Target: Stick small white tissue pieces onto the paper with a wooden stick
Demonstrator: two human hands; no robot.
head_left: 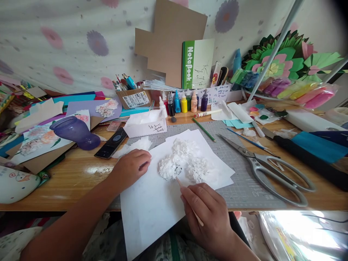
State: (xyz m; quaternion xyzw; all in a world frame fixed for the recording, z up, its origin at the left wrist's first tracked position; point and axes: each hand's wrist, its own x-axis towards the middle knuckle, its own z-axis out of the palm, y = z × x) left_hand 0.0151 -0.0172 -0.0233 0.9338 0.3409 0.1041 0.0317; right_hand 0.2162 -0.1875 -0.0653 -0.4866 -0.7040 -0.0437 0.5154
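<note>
White paper (pixel 154 210) lies over a grey cutting mat (pixel 241 188) and past the table's front edge. On it sit three clusters of crumpled white tissue, the left cluster (pixel 169 166) showing dark marks. My right hand (pixel 208 208) pinches a thin wooden stick (pixel 198 217), its tip at the lower edge of the left cluster. My left hand (pixel 133 167) rests at the paper's left edge with its fingers curled together; whether anything is under them is hidden. Torn white tissue (pixel 140 144) lies just behind that hand.
Large scissors (pixel 268 170), a green pencil (pixel 203 129) and a thin brush (pixel 250 142) lie at the right. A phone (pixel 111 142) and purple vase (pixel 74 132) are at the left. Behind stand a white box (pixel 146 124), small paint bottles (pixel 184 103) and a notebook (pixel 199 63).
</note>
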